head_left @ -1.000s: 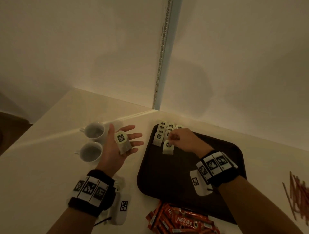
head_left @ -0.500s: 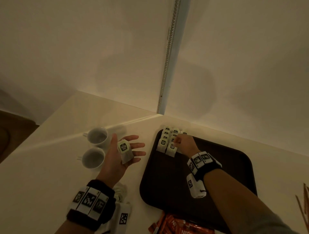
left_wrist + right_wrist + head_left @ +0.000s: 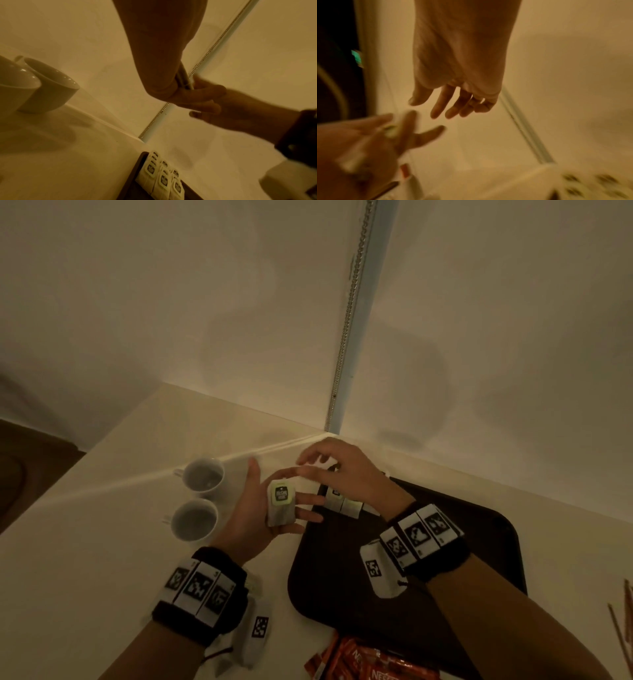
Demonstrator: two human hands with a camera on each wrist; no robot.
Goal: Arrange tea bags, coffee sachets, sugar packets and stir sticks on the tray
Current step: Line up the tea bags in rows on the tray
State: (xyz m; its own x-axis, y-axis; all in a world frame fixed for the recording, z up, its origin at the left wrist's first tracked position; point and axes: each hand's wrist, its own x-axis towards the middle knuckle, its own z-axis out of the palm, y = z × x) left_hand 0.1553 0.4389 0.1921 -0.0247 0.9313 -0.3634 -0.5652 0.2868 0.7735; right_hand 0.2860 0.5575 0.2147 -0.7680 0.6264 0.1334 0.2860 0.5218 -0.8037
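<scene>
Both hands spread: left hand (image 3: 255, 515) cradles a tea bag (image 3: 281, 506); only the left-wrist view shows the tray's rows (image 3: 162, 180).

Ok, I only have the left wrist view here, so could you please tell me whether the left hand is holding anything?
Observer: Yes. A tea bag lies on the open fingers of the left hand, label up.
Operator: Thank you. Has the right hand taken hold of it?
Observer: Not yet. The right hand hovers just over it with fingers spread, and the right wrist view shows that it holds nothing.
Operator: Are the coffee sachets on the tray?
Observer: No. The orange coffee sachets lie on the table beside the near edge of the tray.
</scene>
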